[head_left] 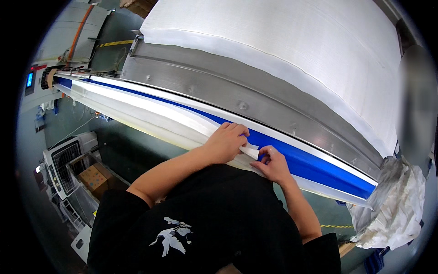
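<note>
A long band of thin white cloth (159,116) runs along the near side of a narrow bed with a blue surface (315,160). My left hand (228,142) is closed on the cloth's edge, fingers bent over it. From under those fingers a short folded end of the cloth sticks out toward the right. At that end my right hand (273,165) is curled, its thumb and fingertips closed around the loose edge. Part of the grip is hidden behind the fingers. Right of my hands the blue surface lies uncovered.
Beyond the bed a grey metal panel (205,77) stands below a wide white fabric sheet (283,41). Crumpled white material (392,205) hangs at the far right. A cardboard box (93,179) sits low at left, near a grey-white machine with a small lit screen (30,79).
</note>
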Action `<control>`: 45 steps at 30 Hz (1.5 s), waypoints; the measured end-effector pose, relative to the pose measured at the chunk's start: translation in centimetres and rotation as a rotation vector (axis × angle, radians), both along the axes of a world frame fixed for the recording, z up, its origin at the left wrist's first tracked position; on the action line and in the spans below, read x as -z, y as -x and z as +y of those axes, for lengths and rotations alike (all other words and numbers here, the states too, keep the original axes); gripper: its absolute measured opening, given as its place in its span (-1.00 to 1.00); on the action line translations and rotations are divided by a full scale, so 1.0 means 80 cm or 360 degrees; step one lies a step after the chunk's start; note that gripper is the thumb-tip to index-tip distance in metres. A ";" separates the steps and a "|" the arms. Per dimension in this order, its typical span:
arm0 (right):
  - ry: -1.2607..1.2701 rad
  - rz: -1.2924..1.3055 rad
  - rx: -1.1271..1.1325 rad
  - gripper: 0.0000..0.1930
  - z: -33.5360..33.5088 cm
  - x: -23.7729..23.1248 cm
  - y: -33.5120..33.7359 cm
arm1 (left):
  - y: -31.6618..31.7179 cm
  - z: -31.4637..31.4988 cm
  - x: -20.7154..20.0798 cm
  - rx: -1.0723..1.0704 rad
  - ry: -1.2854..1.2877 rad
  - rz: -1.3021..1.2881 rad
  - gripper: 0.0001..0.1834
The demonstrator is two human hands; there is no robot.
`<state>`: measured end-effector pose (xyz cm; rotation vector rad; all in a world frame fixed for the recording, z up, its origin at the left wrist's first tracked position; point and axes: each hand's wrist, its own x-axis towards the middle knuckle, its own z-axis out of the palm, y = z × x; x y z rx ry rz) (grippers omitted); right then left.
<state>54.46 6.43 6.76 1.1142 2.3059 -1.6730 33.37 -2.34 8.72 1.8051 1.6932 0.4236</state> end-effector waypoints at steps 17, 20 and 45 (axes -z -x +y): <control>0.2269 0.0105 0.0075 -0.28 0.007 0.054 0.109 | -0.007 -0.018 -0.031 0.0033 -0.0104 0.0100 -0.87; 0.2236 0.0067 0.0127 -0.32 0.004 0.059 0.099 | -0.010 -0.020 -0.025 -0.0040 -0.0136 0.0160 -0.85; 0.1199 -0.0095 0.0599 -0.72 0.017 0.044 0.008 | 0.020 -0.042 0.003 -0.0213 0.0470 0.0494 -0.67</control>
